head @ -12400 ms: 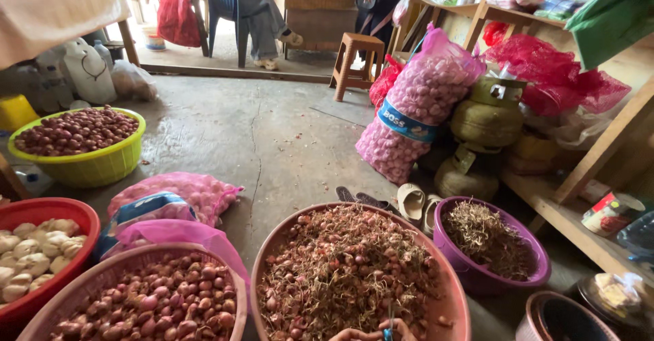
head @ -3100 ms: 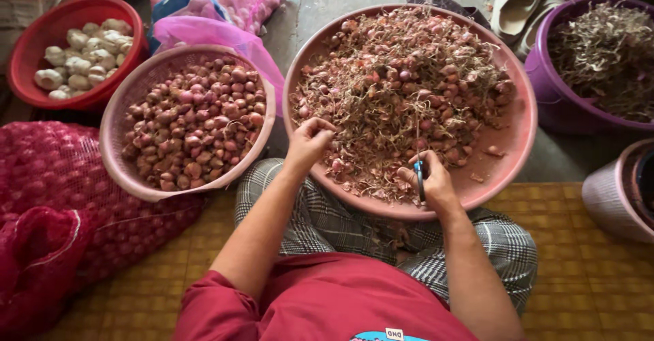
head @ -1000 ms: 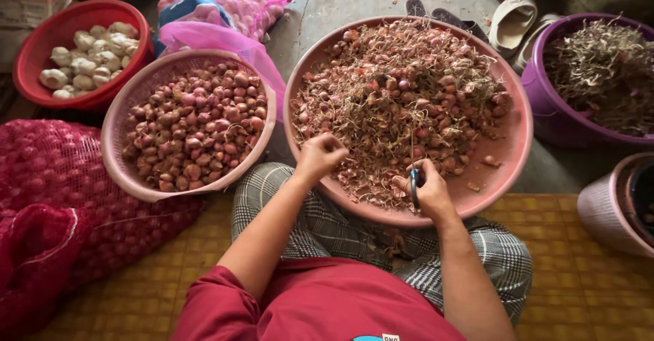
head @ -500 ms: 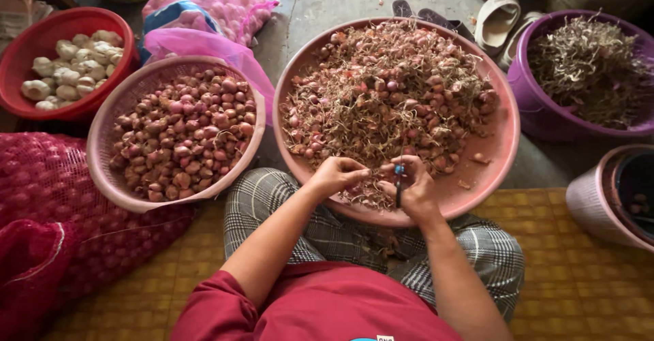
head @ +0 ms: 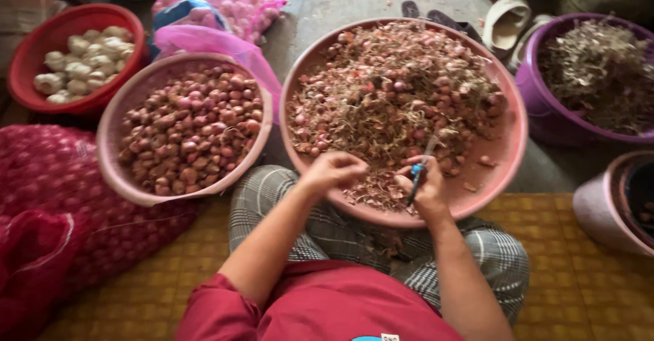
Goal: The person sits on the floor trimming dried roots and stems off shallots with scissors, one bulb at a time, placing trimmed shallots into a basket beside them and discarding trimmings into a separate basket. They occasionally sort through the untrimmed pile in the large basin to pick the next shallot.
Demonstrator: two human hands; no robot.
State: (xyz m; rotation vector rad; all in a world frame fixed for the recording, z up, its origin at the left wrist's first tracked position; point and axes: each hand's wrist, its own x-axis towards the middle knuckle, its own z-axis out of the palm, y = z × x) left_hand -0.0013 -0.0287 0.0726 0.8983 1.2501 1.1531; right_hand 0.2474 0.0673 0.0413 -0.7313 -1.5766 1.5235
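1. Nearest me, my lap: red shirt, checked trousers (head: 477,245), legs crossed on a yellow mat (head: 586,293)
2. My left hand (head: 334,172) hovers at the near rim of the big pink basin (head: 514,143), fingers curled narrow around something small; I take it for a shallot, but the blur hides it
3. My right hand (head: 426,188) grips a small knife (head: 421,167) with a blue handle, blade pointing up and away, fingers shut on it
4. I judge the step to be trimming: one bulb held, the knife just beside it. The next move calls for bringing blade and bulb together with a short, controlled cut, thumb kept clear
5. The shallots (head: 395,96) to be worked are heaped in that basin, mixed with roots and skins
6. To the left, a second basin (head: 109,143) holds cleaner bulbs, likely the finished pile
7. Farther off: a red bowl (head: 41,34) of garlic, a purple tub (head: 538,109) of dry trimmings, mesh sacks (head: 41,177)
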